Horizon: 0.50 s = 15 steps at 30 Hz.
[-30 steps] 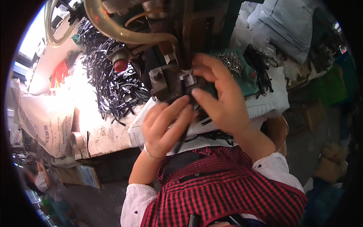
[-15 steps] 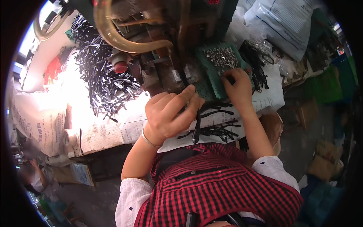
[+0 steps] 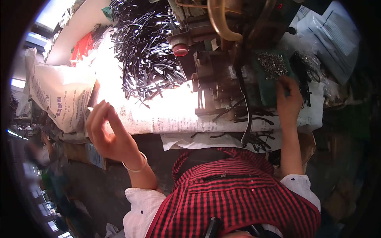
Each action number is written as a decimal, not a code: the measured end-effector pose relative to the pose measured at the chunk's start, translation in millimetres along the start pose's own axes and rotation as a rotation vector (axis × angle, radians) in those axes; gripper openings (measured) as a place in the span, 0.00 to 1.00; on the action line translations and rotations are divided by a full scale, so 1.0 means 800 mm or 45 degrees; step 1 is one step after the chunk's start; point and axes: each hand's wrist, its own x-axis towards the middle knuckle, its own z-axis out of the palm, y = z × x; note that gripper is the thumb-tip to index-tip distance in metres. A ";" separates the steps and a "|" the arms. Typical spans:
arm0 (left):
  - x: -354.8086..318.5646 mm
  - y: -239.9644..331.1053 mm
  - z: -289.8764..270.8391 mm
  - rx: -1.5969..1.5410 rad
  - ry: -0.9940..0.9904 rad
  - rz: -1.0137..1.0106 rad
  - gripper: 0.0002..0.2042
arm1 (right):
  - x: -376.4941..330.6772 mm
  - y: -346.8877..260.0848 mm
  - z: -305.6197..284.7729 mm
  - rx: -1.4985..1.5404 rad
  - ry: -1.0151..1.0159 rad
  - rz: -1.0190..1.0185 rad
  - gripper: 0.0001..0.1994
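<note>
Since a moment ago our left hand (image 3: 111,137) has swung off the machine (image 3: 216,75), fingers loosely open and empty; our right hand (image 3: 289,99) pinches at the rivets (image 3: 273,63) in the green tray (image 3: 266,85). Rivets could spill if we fumble

Machine (image 3: 222,67) at far centre of bench. Heap of thin strips (image 3: 147,47) to its left, on paper sheets (image 3: 166,119) covering the bench top. Sack (image 3: 59,99) further left, at the bench end. Tray of small metal parts (image 3: 272,65) right of the machine. Loose strips (image 3: 254,139) on the near edge, below the machine. Left hand (image 3: 109,133) near, left of the bench edge. Right hand (image 3: 289,101) at the tray.
</note>
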 end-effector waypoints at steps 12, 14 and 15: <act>-0.118 -0.170 0.162 0.235 -0.609 -0.439 0.13 | -0.012 0.030 0.000 -0.219 0.103 -0.145 0.07; -0.085 -0.141 0.129 0.598 -0.800 -0.515 0.09 | -0.037 0.051 -0.038 -0.282 0.156 -0.135 0.09; -0.076 -0.137 0.106 0.543 -0.748 -0.459 0.09 | -0.044 0.064 -0.056 -0.325 0.192 -0.147 0.09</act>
